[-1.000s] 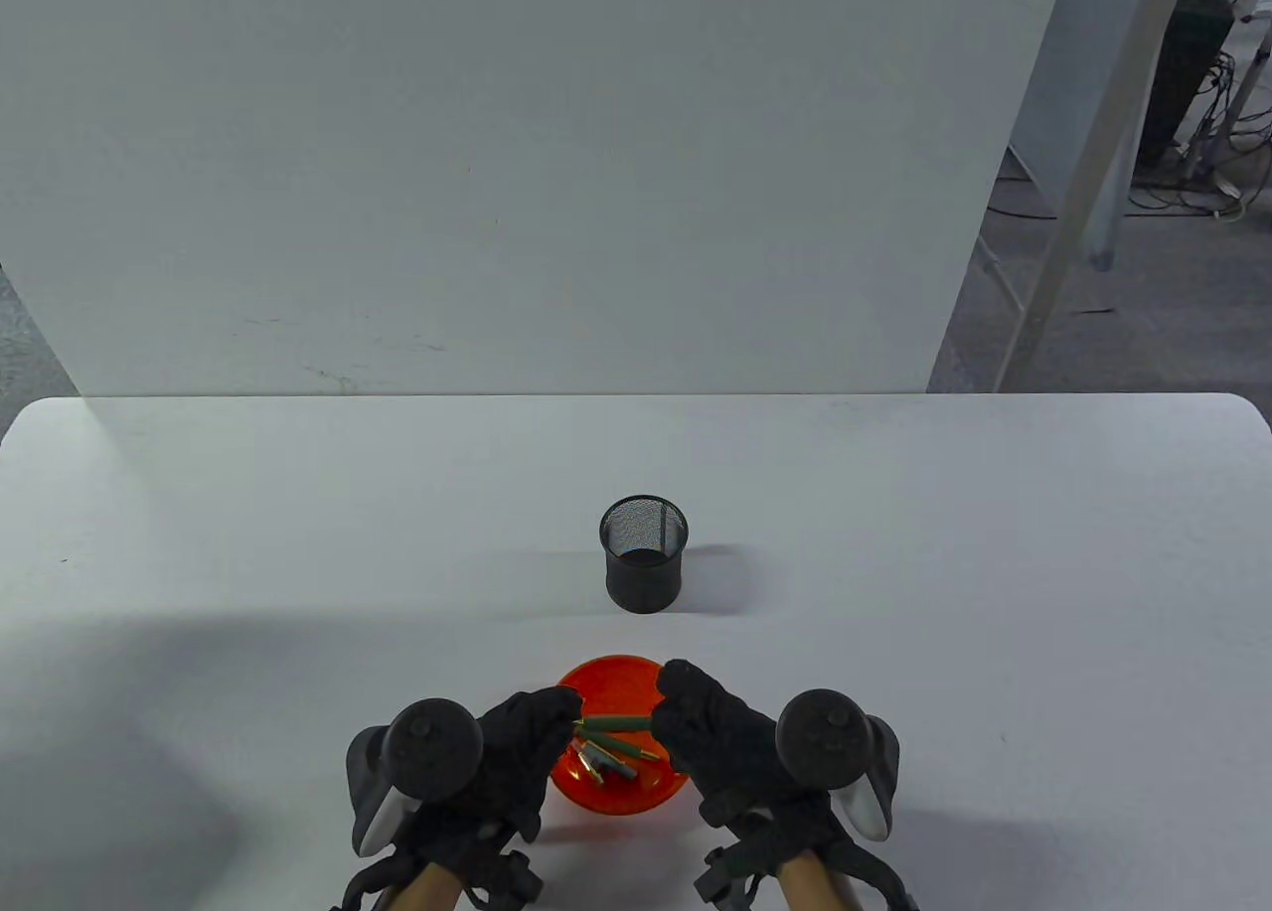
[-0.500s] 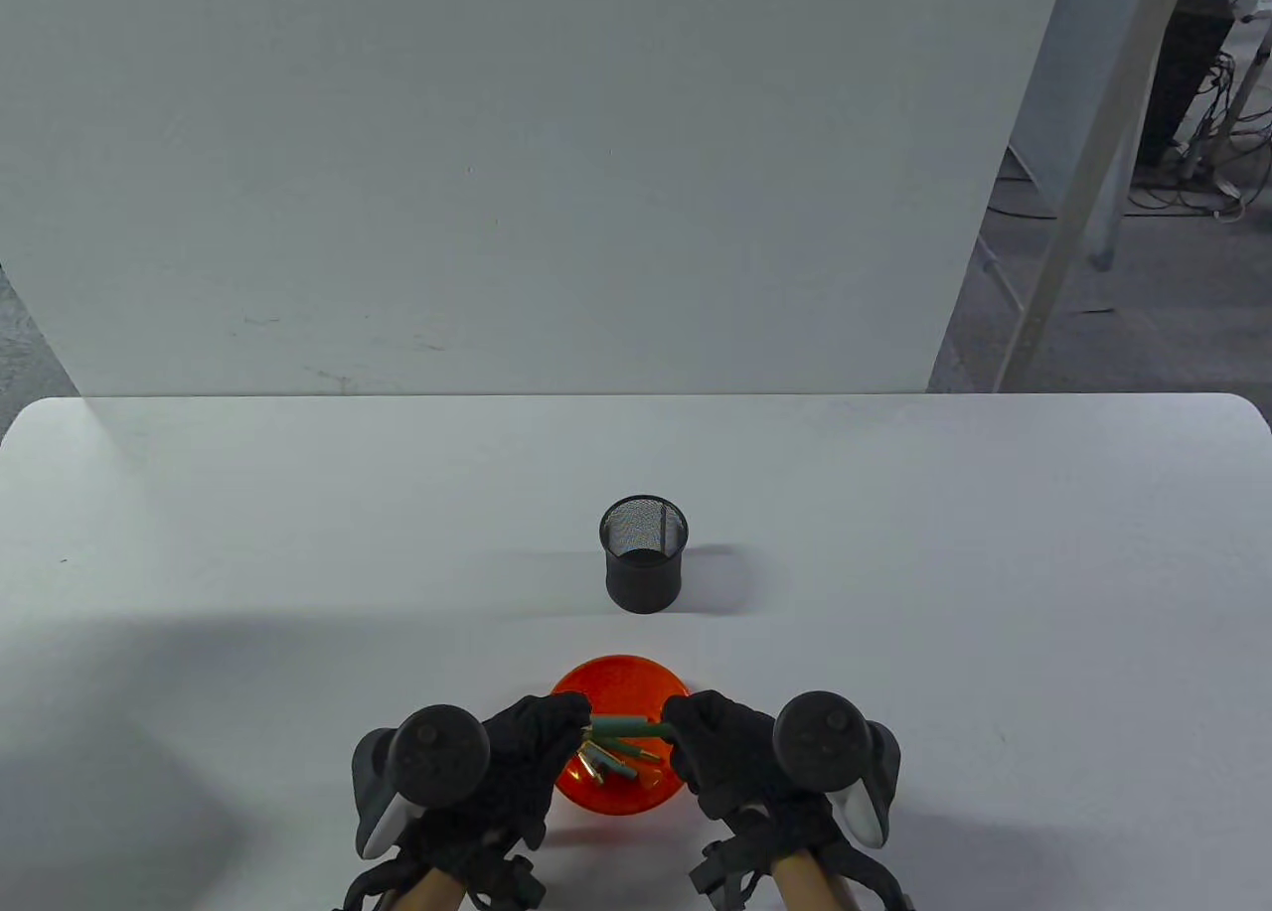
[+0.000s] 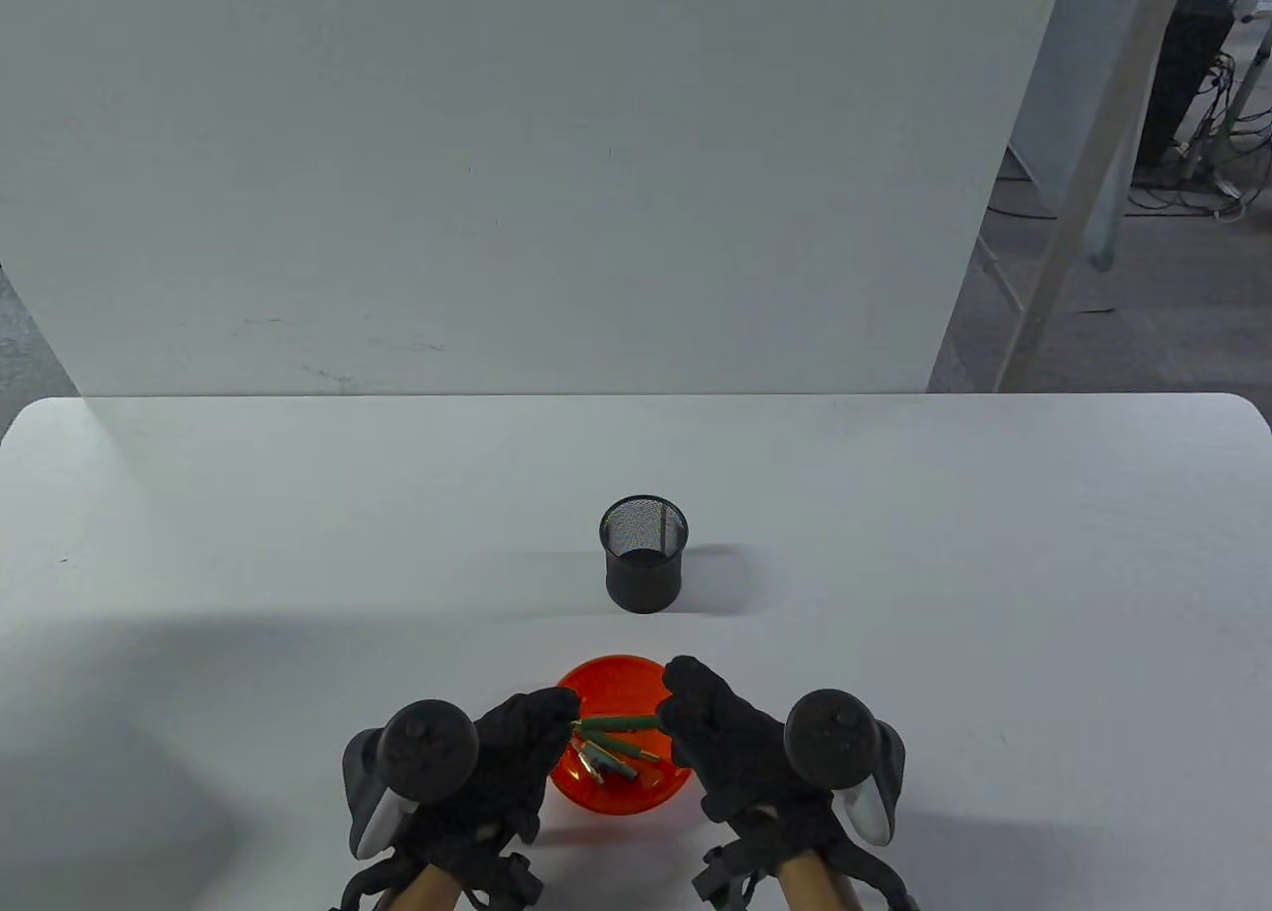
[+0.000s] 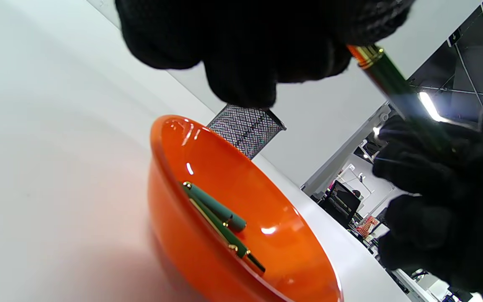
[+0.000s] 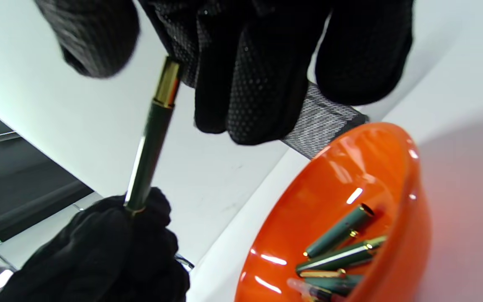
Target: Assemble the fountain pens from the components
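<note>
A green pen with gold bands (image 3: pixel 618 722) is held level above the orange bowl (image 3: pixel 618 675), one end in each hand. My left hand (image 3: pixel 537 727) pinches its left end and my right hand (image 3: pixel 696 717) grips its right end. In the left wrist view the pen (image 4: pixel 388 82) runs from my left fingers to the right glove. In the right wrist view the pen (image 5: pixel 151 136) runs from my right fingers down to the left glove. Several loose green and gold pen parts (image 3: pixel 611 757) lie in the bowl (image 4: pixel 170 138), also in the right wrist view (image 5: pixel 342 239).
A black mesh pen cup (image 3: pixel 644 553) stands on the white table (image 3: pixel 994 573) just behind the bowl. It also shows in the left wrist view (image 4: pixel 245 128) and the right wrist view (image 5: pixel 323 121). A white backboard (image 3: pixel 497 176) rises behind the table.
The hands first drew together along the pen, then eased apart again to about where they were. My right hand rose slightly. The pen stays held over the bowl.
</note>
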Demonstrator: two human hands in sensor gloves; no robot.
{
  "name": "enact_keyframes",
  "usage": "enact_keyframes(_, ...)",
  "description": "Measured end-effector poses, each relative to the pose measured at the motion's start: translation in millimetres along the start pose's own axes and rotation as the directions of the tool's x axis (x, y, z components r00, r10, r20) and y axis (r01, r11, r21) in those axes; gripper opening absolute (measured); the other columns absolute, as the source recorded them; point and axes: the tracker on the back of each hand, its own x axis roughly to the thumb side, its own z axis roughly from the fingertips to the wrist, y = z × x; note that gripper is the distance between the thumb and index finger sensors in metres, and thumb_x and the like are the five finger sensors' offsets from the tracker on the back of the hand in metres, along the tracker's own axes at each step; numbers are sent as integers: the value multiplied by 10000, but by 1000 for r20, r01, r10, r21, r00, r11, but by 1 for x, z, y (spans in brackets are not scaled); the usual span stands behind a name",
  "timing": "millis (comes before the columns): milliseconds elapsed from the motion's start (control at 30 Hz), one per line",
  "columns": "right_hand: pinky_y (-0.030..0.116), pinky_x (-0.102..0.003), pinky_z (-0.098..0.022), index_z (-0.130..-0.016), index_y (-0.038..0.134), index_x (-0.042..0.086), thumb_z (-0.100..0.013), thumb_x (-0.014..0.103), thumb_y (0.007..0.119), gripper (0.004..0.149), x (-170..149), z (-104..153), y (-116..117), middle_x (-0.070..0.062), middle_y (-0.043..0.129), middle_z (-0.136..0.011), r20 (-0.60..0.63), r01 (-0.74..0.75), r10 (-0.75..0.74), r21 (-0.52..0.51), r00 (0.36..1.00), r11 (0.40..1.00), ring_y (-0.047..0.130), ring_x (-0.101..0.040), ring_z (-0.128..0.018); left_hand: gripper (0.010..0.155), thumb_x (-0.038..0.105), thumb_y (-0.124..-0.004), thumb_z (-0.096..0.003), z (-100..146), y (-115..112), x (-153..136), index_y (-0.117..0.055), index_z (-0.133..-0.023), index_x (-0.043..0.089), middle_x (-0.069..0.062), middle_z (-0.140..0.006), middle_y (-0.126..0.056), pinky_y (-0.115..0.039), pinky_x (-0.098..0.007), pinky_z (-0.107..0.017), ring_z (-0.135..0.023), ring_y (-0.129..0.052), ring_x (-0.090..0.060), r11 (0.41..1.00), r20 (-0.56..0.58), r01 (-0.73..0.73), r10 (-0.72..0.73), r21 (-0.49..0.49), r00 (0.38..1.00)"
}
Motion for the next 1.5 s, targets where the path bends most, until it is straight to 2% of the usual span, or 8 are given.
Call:
enact_keyframes(233, 852, -477, -496, -930, 804, 204, -543, 414, 780, 441, 3, -1, -2, 2, 978, -757, 11, -70, 71, -49, 997, 996, 1006, -168, -519, 478, 474, -634, -512, -1, -2, 2, -711, -967, 353, 77, -799, -872, -816, -417, -559, -635, -974, -131, 1000, 15, 2, -2, -10, 1000)
enact_keyframes(433, 861, -467, -459, -844, 848, 130, -563, 447, 694, 451, 2, 0, 0, 3, 990, -576, -17, -86, 85, -51, 996, 995, 1005, -151, -426, 479, 473, -637, -511, 1, -3, 5, -721, -963, 342, 68, -792, -878, -817, -420, -555, -625, -978, -136, 1000, 41, 19, -18, -18, 999)
enact_keyframes(700, 837, -504, -497, -956, 771, 115, -544, 460, 747, 538, -1, -4, 6, -42, 965, -740, -15, -22, 23, 72, 1000, 997, 996, -198, -537, 474, 466, -645, -511, 0, -3, 4, -723, -959, 331, 62, -785, -880, -818, -420, -551, -618, -980, -134, 1000, 29, -18, 19, -24, 999)
enact_keyframes(833, 863, -472, -474, -890, 836, 147, -539, 432, 754, 459, 2, -4, 6, -14, 995, -656, -14, -69, 70, 48, 997, 996, 1010, -153, -484, 470, 450, -652, -509, 2, -2, 6, -720, -957, 325, 59, -796, -875, -817, -416, -557, -631, -977, -137, 1000, 48, 5, -5, -10, 999)
enact_keyframes(1000, 873, -464, -453, -868, 859, 133, -541, 417, 741, 449, -1, -4, 3, -17, 1005, -607, -73, 42, -38, 50, 997, 998, 1013, -137, -443, 468, 447, -653, -504, 6, 0, 18, -725, -951, 332, 70, -794, -878, -830, -389, -563, -631, -982, -121, 994, 113, 86, -94, 74, 989)
enact_keyframes(1100, 856, -479, -471, -886, 840, 142, -550, 415, 725, 448, -6, -5, 3, -22, 984, -632, -106, 58, -50, 77, 993, 995, 996, -153, -474, 465, 476, -673, -515, 4, -3, 15, -718, -960, 348, 74, -807, -880, -825, -405, -566, -645, -984, -128, 998, 92, 55, -58, 34, 994)
enact_keyframes(1333, 833, -498, -498, -918, 806, 156, -562, 410, 698, 451, -13, -4, -11, -25, 951, -679, -163, -34, 23, -66, 986, 997, 976, -177, -528, 530, 488, -697, -520, 1, 3, -1, -644, -1031, 361, 52, -916, -816, -780, -446, -614, -746, -936, -161, 994, -36, 67, -64, 85, 997)
enact_keyframes(1500, 836, -487, -500, -924, 795, 160, -567, 426, 691, 457, -14, 1, -23, -16, 949, -681, -160, 28, -63, -212, 985, 977, 976, -168, -528, 487, 451, -775, -516, -4, 4, 16, -738, -996, 384, 27, -984, -756, -696, -515, -691, -846, -867, -212, 933, 39, 355, -357, 61, 933)
